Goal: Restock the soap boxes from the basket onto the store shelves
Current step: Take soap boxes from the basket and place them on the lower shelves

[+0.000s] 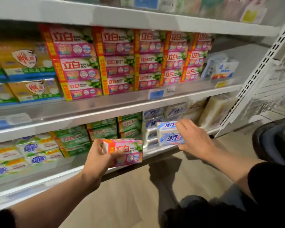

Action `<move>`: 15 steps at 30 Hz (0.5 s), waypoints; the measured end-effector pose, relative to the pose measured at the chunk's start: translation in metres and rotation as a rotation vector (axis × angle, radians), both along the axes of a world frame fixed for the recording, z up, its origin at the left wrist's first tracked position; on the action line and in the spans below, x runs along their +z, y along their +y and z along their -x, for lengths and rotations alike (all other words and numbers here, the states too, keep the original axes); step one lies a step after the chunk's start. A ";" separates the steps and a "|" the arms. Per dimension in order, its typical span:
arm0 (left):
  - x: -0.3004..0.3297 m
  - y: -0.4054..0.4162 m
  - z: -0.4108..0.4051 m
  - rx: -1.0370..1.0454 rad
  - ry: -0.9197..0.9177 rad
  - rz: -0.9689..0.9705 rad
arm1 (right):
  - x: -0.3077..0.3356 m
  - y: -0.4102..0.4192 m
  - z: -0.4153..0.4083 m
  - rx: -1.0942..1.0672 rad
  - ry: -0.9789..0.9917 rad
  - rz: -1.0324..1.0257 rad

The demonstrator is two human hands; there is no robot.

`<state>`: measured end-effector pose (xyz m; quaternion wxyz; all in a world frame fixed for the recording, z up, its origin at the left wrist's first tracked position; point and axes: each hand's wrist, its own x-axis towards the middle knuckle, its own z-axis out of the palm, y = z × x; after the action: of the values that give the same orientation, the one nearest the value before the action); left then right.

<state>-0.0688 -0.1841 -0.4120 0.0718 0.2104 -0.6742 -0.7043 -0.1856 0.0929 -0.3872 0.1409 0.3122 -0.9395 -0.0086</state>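
My left hand (98, 157) grips a pink soap box (127, 152) with red lettering, held in front of the lower shelf. My right hand (194, 139) holds a white and blue soap pack (169, 134) at the lower shelf's front, next to stacked packs of the same kind (152, 122). Matching pink soap boxes (122, 60) stand in several stacks on the middle shelf (105, 106) above. The basket (276, 139) shows as a dark rounded shape at the right edge, its contents hidden.
Green soap boxes (102, 132) and white-green packs (31, 150) fill the lower shelf's left. Yellow boxes (23, 61) sit at the middle shelf's left. A blue-white pack (220, 68) lies at its right end. A perforated upright (257, 71) bounds the shelving. Wood floor below.
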 end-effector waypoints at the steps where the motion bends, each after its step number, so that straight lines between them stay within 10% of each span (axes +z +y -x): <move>1: -0.007 0.005 0.006 -0.013 -0.012 -0.011 | -0.003 0.002 0.006 -0.036 -0.006 -0.019; 15: -0.042 0.040 0.070 -0.012 -0.009 -0.198 | -0.075 0.045 0.084 -0.147 0.057 -0.004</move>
<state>-0.1392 -0.1438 -0.4542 0.0434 0.2156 -0.6030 -0.7668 -0.2699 0.1378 -0.4623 0.1660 0.2424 -0.9554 -0.0296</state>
